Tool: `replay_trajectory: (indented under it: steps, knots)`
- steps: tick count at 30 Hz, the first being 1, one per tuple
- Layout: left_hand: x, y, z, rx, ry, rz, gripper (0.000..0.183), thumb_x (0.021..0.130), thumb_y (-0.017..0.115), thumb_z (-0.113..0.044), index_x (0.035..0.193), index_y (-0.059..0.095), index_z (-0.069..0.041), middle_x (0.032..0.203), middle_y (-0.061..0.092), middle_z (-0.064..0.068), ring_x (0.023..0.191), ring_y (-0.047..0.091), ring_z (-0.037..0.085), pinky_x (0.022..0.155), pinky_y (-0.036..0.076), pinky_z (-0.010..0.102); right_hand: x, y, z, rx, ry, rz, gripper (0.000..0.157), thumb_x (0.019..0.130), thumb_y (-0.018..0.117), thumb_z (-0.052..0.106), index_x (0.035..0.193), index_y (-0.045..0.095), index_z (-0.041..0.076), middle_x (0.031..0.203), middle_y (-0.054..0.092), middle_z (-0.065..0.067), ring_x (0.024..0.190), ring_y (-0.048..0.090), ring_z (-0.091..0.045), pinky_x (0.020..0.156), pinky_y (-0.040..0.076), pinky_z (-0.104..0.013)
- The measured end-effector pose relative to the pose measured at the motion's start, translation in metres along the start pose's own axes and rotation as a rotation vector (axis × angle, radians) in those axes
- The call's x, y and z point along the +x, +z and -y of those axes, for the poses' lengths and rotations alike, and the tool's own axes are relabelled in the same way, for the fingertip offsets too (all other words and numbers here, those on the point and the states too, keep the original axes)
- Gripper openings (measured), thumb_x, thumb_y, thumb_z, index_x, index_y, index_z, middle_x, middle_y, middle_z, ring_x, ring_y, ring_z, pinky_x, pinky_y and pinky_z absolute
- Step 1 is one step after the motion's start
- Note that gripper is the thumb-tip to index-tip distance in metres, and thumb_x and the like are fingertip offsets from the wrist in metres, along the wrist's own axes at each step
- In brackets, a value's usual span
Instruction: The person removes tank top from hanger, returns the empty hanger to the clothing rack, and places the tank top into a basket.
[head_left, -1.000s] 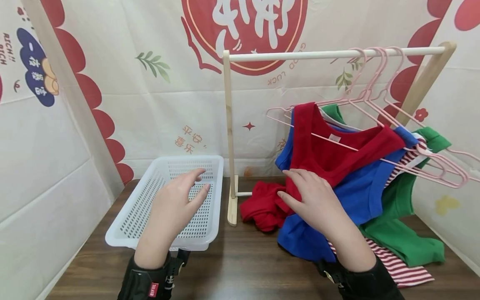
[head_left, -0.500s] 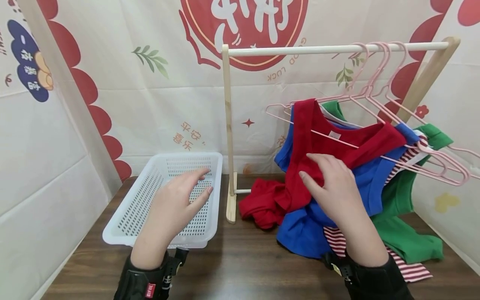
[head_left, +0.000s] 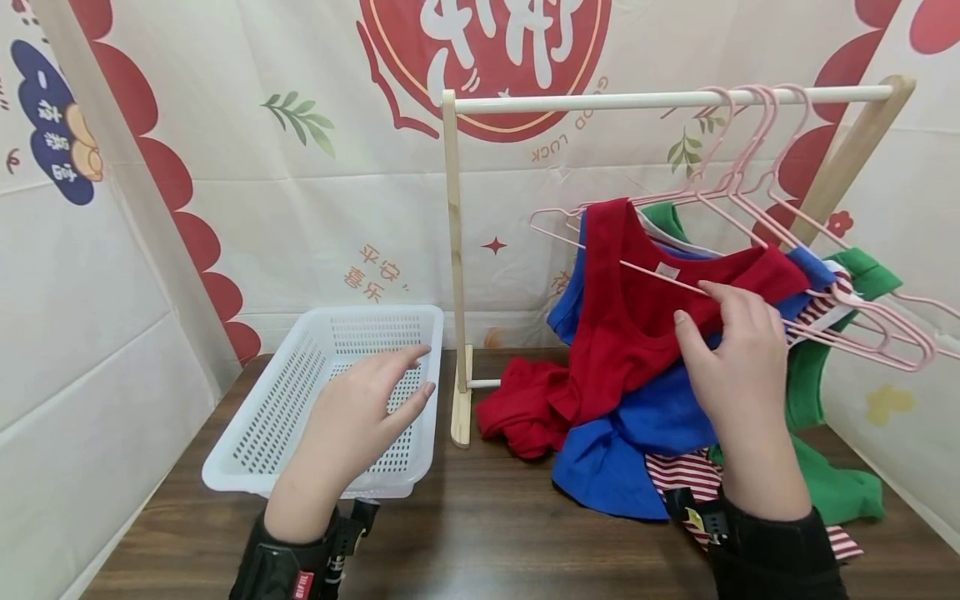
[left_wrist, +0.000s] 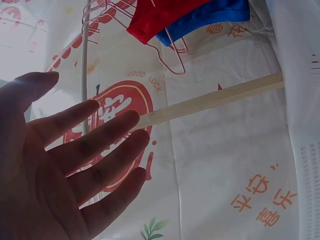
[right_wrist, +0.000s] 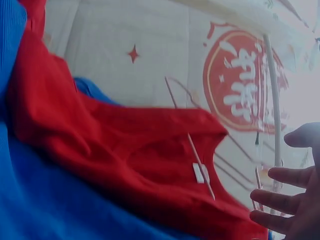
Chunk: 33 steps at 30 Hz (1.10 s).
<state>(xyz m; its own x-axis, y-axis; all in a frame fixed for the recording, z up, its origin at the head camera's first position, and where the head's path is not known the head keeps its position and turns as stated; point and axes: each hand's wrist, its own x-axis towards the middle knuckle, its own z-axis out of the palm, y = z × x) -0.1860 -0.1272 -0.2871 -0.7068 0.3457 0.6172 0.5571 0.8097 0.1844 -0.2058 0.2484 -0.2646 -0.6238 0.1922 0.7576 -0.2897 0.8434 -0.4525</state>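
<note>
My left hand (head_left: 363, 408) hovers over the white plastic basket (head_left: 225, 471), thumb and fingers apart, with nothing held. In the left wrist view its fingers (left_wrist: 102, 145) are spread. My right hand (head_left: 738, 358) is in front of the red sleeveless top (head_left: 626, 333), near the right side of its neckline; contact with the cloth cannot be made out. Its fingers (right_wrist: 280, 200) look spread and grip nothing in the right wrist view. The red top is on a pink hanger (head_left: 555, 237). Behind it hang a blue top (head_left: 667, 408), a striped one (head_left: 686, 473) and green cloth (head_left: 840, 483).
A wooden rack with a white rail (head_left: 570, 105) carries several pink hangers at its right end. Its left post (head_left: 455, 250) stands beside the basket. The garments' lower parts lie on the dark wooden table (head_left: 480, 533). Printed cloth (head_left: 360, 225) walls the back and sides.
My right hand has moved right across the front of the garments, from the red top's left side to its right. My left hand has shifted slightly right over the basket.
</note>
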Motion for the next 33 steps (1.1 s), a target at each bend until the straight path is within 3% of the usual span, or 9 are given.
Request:
replay_trajectory:
  steps: [5,10,21,33]
  knots:
    - [-0.001,0.0,0.0,-0.005,0.025,-0.045,0.043,0.093,0.064,-0.035,0.13,0.062,-0.012,0.118,0.068,0.006,0.106,0.064,0.022,0.083,0.054,0.042,0.002,-0.011,-0.007,-0.056,0.134,0.004,0.051,0.095,0.056,0.027,0.141,0.049,0.005,0.142,0.045,-0.02,0.133,0.033,-0.039,0.107,0.022,-0.062]
    - [-0.002,-0.001,0.0,-0.009,0.038,-0.053,0.041,0.093,0.065,-0.031,0.13,0.062,-0.012,0.116,0.068,0.005,0.105,0.065,0.022,0.082,0.054,0.042,0.002,-0.014,-0.009,-0.084,0.202,-0.03,0.055,0.095,0.054,0.028,0.144,0.045,0.006,0.151,0.034,-0.015,0.141,0.021,-0.03,0.108,0.018,-0.062]
    - [-0.004,0.0,0.002,-0.01,0.029,-0.036,0.042,0.093,0.065,-0.033,0.13,0.062,-0.013,0.114,0.069,0.005,0.102,0.065,0.021,0.08,0.054,0.041,0.001,-0.016,-0.014,-0.092,0.3,-0.079,0.062,0.095,0.053,0.029,0.15,0.034,0.008,0.157,0.02,-0.009,0.144,0.009,-0.02,0.112,0.014,-0.059]
    - [-0.004,-0.003,0.004,-0.012,0.007,-0.01,0.042,0.094,0.064,-0.035,0.131,0.062,-0.014,0.111,0.07,0.004,0.1,0.065,0.02,0.079,0.054,0.041,0.003,-0.023,-0.024,-0.153,0.304,-0.013,0.066,0.095,0.051,0.031,0.152,0.029,0.006,0.16,0.014,-0.014,0.145,0.003,-0.029,0.109,0.004,-0.065]
